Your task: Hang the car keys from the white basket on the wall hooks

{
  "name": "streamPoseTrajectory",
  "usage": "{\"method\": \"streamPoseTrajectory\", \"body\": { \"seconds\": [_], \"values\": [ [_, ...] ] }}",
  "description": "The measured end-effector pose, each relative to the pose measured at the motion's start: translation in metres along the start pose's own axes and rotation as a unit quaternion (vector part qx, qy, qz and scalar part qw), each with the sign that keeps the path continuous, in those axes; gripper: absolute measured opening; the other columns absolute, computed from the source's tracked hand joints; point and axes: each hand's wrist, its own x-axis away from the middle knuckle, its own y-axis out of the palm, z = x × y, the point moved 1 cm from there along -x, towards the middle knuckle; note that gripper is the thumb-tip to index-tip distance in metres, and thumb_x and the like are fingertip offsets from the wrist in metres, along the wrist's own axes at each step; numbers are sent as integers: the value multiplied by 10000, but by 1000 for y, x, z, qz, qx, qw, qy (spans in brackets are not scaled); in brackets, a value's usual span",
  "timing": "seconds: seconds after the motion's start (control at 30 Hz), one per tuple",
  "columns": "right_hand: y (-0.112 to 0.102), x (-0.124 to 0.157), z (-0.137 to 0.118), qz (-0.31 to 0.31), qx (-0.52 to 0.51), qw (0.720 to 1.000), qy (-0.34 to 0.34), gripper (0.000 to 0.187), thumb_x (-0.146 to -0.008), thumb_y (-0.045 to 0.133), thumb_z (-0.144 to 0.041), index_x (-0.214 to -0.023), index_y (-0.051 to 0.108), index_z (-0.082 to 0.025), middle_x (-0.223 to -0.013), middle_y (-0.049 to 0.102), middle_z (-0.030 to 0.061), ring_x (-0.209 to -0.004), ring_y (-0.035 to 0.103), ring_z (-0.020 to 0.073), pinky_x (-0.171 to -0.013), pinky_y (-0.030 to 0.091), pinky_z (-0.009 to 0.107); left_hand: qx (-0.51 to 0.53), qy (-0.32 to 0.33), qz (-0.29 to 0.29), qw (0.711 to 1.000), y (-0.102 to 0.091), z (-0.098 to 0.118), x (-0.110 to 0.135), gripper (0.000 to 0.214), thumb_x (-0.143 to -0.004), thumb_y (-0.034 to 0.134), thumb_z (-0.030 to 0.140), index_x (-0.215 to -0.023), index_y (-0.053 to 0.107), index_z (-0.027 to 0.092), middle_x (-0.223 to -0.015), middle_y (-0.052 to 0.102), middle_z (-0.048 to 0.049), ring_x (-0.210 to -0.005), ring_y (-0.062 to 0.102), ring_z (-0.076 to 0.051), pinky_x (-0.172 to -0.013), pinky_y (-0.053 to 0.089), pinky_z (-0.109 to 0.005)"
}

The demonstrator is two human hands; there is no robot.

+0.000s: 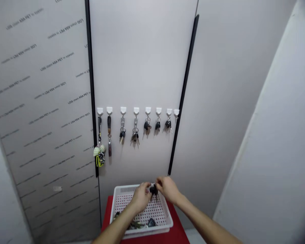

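Note:
Above the far part of a white plastic basket (169, 218), my left hand (141, 196) and my right hand (167, 187) meet around a bunch of keys (154, 189) with dark heads. The fingers of both hands are closed in a pinch on it, one from each side. Parts of the bunch are hidden by the fingertips. More keys and dark items (151, 222) lie in the near part of the basket, partly covered by my left forearm.
The basket stands on a red surface (176, 227) against a wall. White hooks (136, 110) run in a row across the white panel. Several carry key bunches (135, 135); the leftmost holds a yellow-green keychain (100, 158). Black strips (185, 81) flank the panel.

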Motion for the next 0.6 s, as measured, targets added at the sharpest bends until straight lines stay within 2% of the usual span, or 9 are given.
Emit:
{"method": "streamPoseTrajectory", "body": {
  "seconds": [0.17,0.37,0.47,0.6],
  "values": [
    [-71,-28,13,104,-157,982,-12,182,-630,365,-215,-556,507,-129,-483,516,9,-457,451,80,-462,323,179,62,94,48,993,-21,58,-29,350,-606,369,115,-945,455,128,-920,505,-56,-747,471,-104,-724,359,-229],
    [-166,-70,29,256,-306,916,36,146,-588,432,-271,-573,490,-137,-453,488,-17,-405,455,69,-420,352,178,57,171,87,980,-50,120,-46,339,-617,386,142,-950,451,143,-929,500,-55,-731,478,-104,-705,373,-242],
    [-198,-86,32,313,-316,893,72,129,-581,449,-253,-566,494,-134,-484,512,-4,-413,470,66,-411,365,172,52,177,105,977,-62,134,-50,336,-615,389,134,-944,456,145,-938,498,-56,-728,482,-102,-703,375,-242],
    [-218,-99,35,339,-257,897,117,106,-587,450,-217,-562,506,-130,-504,534,7,-435,496,69,-429,374,166,48,167,116,978,-70,133,-50,336,-617,390,132,-946,455,139,-947,498,-58,-737,482,-102,-712,375,-242]
  ]
}}
